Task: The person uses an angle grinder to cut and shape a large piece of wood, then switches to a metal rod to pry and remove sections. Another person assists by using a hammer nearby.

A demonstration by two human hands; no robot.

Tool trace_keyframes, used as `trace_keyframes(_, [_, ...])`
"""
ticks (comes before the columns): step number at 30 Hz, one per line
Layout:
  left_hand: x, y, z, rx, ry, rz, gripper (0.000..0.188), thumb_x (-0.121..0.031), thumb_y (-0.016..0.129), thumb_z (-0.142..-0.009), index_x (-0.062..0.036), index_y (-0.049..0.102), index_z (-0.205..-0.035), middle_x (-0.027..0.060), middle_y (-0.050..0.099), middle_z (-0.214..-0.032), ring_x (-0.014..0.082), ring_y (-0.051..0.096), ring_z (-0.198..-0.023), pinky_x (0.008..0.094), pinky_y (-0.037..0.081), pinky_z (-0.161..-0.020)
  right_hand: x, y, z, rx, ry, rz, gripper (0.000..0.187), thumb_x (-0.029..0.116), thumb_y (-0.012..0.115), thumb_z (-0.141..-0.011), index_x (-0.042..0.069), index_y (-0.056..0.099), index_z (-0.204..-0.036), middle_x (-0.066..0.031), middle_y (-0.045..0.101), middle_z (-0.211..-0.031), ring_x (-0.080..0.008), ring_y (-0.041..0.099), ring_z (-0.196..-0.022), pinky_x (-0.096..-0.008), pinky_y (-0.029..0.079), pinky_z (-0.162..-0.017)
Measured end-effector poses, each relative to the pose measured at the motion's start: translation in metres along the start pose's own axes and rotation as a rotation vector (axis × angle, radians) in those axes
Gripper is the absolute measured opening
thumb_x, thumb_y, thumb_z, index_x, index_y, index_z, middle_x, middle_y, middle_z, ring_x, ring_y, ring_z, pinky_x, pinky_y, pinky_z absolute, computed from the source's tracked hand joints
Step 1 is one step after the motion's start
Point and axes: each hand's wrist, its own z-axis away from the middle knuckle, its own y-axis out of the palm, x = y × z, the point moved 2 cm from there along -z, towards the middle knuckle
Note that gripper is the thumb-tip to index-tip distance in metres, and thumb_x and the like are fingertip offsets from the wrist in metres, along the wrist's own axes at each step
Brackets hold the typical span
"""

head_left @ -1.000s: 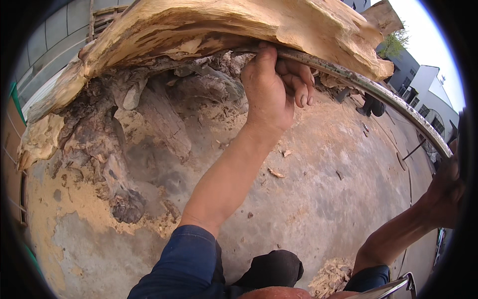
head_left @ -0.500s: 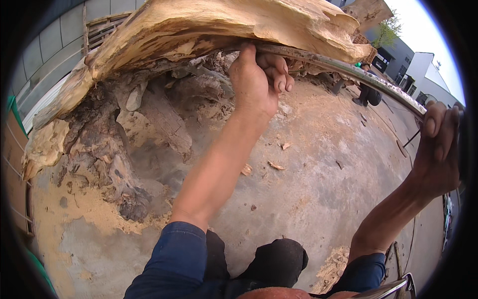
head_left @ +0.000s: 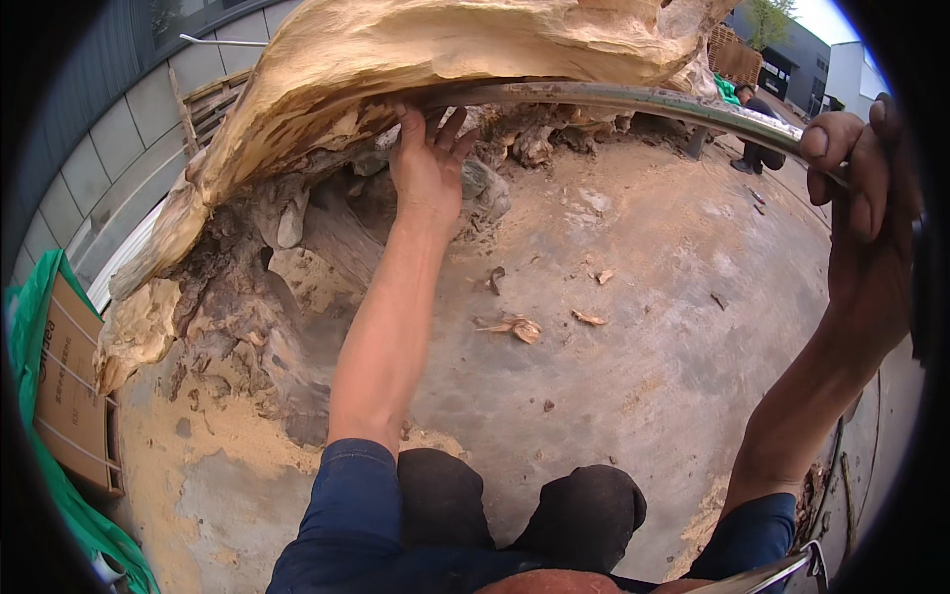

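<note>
A large piece of driftwood-like tree root [head_left: 475,45], pale and stripped on top, arches across the upper view. Beneath it runs a long metal bar [head_left: 633,97], its left end against the wood's underside. My left hand [head_left: 430,173] reaches up near that end, fingers spread and thumb tip touching there; it does not wrap round the bar. At the far right my right hand [head_left: 859,183] curls its fingers round the bar's other end. A dark object beside that hand is mostly cut off by the view's rim. Dark, rough roots [head_left: 237,317] hang below on the left.
Wood chips [head_left: 515,327] and sawdust lie on the concrete floor [head_left: 614,396]. A cardboard box [head_left: 74,381] with a green cover [head_left: 94,525] stands at the left. Another person [head_left: 757,129] crouches at the far right, beyond the root. A wooden pallet [head_left: 213,104] leans by the wall.
My left hand has slid left along the wood's underside, and its fingers have opened out. My right hand keeps hold of the bar. The view has shifted, showing more of the box.
</note>
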Motion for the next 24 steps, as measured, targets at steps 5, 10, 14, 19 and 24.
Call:
trace_keyframes(5, [0.019,-0.008,-0.029,0.242,0.001,0.258,0.071,-0.049,0.068,-0.09,-0.0079,0.043,-0.143,0.013,0.047,-0.143,0.0352,0.043,-0.137,0.0581,0.037,-0.117,-0.002,0.006,0.001,0.182,-0.105,-0.042,0.049,0.035,0.027,-0.112,-0.001,0.049,-0.137,-0.0076,0.054,-0.076,-0.0294,0.062,-0.106,-0.0338,0.048,-0.079])
trace_keyframes(10, [0.032,-0.017,-0.035,0.266,-0.001,0.286,0.068,-0.04,0.067,-0.093,-0.0023,0.041,-0.143,0.0148,0.042,-0.149,0.0372,0.039,-0.14,0.0587,0.037,-0.118,-0.036,0.009,0.047,-0.213,0.162,-0.232,0.04,0.029,0.03,-0.112,-0.001,0.052,-0.127,-0.0067,0.053,-0.075,-0.0304,0.064,-0.109,-0.0392,0.051,-0.085])
trace_keyframes(14, [0.054,-0.037,-0.034,0.2,-0.106,0.355,0.047,-0.027,0.056,-0.103,0.0012,0.045,-0.139,0.0179,0.049,-0.143,0.0382,0.049,-0.133,0.0576,0.044,-0.114,-0.064,0.029,0.065,-0.44,0.286,-0.385,0.037,0.025,0.036,-0.111,-0.005,0.056,-0.118,-0.0068,0.056,-0.072,-0.03,0.07,-0.098,-0.0376,0.06,-0.079])
trace_keyframes(19, [0.092,-0.048,-0.004,0.096,-0.454,-0.196,0.035,-0.017,0.048,-0.106,0.0045,0.051,-0.133,0.0184,0.062,-0.126,0.0316,0.066,-0.111,0.045,0.06,-0.089,-0.066,0.031,0.096,-0.484,0.311,-0.235,0.038,0.026,0.038,-0.111,-0.007,0.055,-0.116,-0.0101,0.056,-0.065,-0.0304,0.07,-0.086,-0.0364,0.057,-0.07])
trace_keyframes(24, [0.096,-0.059,0.039,0.042,-0.5,-0.92,0.034,-0.014,0.054,-0.103,0.0047,0.053,-0.131,0.0167,0.067,-0.117,0.0227,0.07,-0.102,0.0345,0.059,-0.067,-0.066,0.021,0.153,-0.614,0.529,-0.115,0.039,0.027,0.038,-0.111,-0.008,0.054,-0.116,-0.01,0.054,-0.059,-0.0269,0.069,-0.071,-0.0349,0.055,-0.063])
